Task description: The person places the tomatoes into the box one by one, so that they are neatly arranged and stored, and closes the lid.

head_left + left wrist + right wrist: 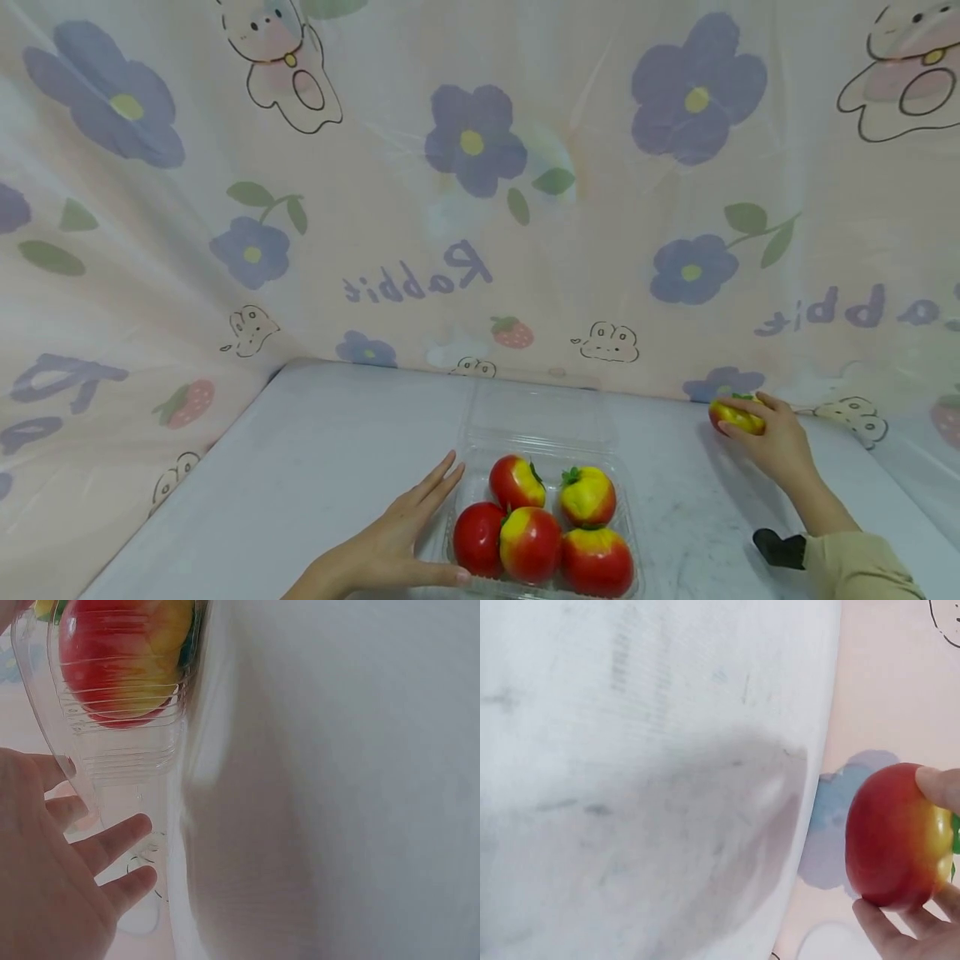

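Watching from my end: right hand point(780, 446) is out at the far right of the table point(322, 450), by the back edge, pinching a red-and-yellow fruit point(892, 836), thumb on one side, fingers on the other; green leaf at its yellow end. My right wrist feed shows a gap between that fruit and the tabletop. Left hand point(397, 537) is at the left side of the clear plastic box point(627, 477), fingers spread and roughly straight, thumb at the near-left corner; can't tell how many fingertips actually touch plastic. Box has its clear lid point(536, 417) laid back toward the patterned curtain point(570, 242). I count five fruits inside: back-left fruit point(512, 480), red with a yellow side; back-right fruit point(591, 500), mostly yellow from above, leaf on its left; front row is front-left fruit point(476, 540), nearly all red, then front-middle fruit point(534, 550), red and yellow, then front-right fruit point(597, 567), red with a yellow top. Held fruit is well apart from the box, to its right. Tan sleeve point(862, 567) on the right arm, black object point(780, 550) just beside it. Curtain print: purple flowers, rabbits, mirrored "Rabbit" lettering.
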A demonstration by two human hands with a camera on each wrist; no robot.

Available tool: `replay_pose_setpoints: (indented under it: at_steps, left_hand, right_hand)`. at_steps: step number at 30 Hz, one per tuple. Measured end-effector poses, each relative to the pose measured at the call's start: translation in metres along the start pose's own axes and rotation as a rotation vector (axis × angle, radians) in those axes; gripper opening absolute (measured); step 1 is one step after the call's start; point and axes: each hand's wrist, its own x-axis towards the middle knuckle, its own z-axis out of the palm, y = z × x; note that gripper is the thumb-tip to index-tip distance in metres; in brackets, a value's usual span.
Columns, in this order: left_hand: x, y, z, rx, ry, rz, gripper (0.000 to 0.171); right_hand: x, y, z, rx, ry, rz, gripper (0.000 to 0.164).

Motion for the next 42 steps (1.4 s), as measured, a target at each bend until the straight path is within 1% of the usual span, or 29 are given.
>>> replay_pose_setpoints:
  at_steps: [9, 15, 19, 23, 28, 35, 42]
  left_hand:
    - [0.0, 0.0, 0.0, -0.005, 0.0, -0.005, 0.102]
    - [0.001, -0.001, 0.0, -0.005, 0.001, -0.023, 0.102]
    - [0.001, -0.001, 0.001, -0.011, 0.006, -0.02, 0.102]
    - [0.001, -0.001, 0.001, -0.013, 0.006, -0.012, 0.102]
    - [0.001, 0.0, 0.001, -0.012, 0.004, -0.022, 0.102]
    - [0.001, 0.001, 0.0, -0.016, 0.004, -0.037, 0.103]
    - [0.002, 0.0, 0.001, -0.008, 0.008, -0.025, 0.103]
  right_hand:
    - [-0.007, -0.006, -0.004, -0.02, 0.039, -0.071, 0.043]
    - [-0.012, -0.011, -0.006, -0.024, 0.046, -0.12, 0.04]
    - [-0.015, -0.015, -0.007, -0.031, 0.061, -0.142, 0.038]
    - [-0.019, -0.019, -0.007, -0.025, 0.093, -0.191, 0.036]
    - [-0.024, -0.027, -0.008, -0.015, 0.121, -0.244, 0.034]
    - [-0.026, -0.035, -0.009, 0.008, 0.121, -0.266, 0.034]
    - [-0.029, -0.042, -0.009, 0.017, 0.119, -0.282, 0.034]
